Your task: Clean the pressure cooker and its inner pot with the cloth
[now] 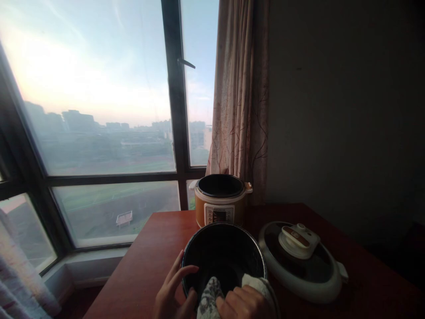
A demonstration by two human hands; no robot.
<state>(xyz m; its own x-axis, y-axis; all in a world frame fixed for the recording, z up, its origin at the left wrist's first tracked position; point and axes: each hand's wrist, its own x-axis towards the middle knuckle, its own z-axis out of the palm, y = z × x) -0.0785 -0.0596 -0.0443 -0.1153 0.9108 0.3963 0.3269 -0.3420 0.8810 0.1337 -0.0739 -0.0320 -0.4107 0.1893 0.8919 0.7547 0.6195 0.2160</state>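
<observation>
A dark inner cooking pot (pixel 229 248) is tilted with its mouth towards me at the near side of the table. My left hand (pixel 174 288) grips its left rim, some fingers outside the wall and others curled over the edge. Bunched in my right hand (pixel 244 303) is a patterned cloth (pixel 210 297), which reaches over the near rim into the pot. Another pale fold of cloth shows above the knuckles. Just behind the pot stands an orange and white electric pressure cooker (pixel 202 208), lidless, its control panel facing me.
To the right, the cooker's round lid (pixel 322 283) lies on the reddish-brown table (pixel 122 274) with its white handle up. A large window (pixel 109 133) fills the left side. A patterned curtain (pixel 237 97) hangs behind the cooker, beside a dark wall.
</observation>
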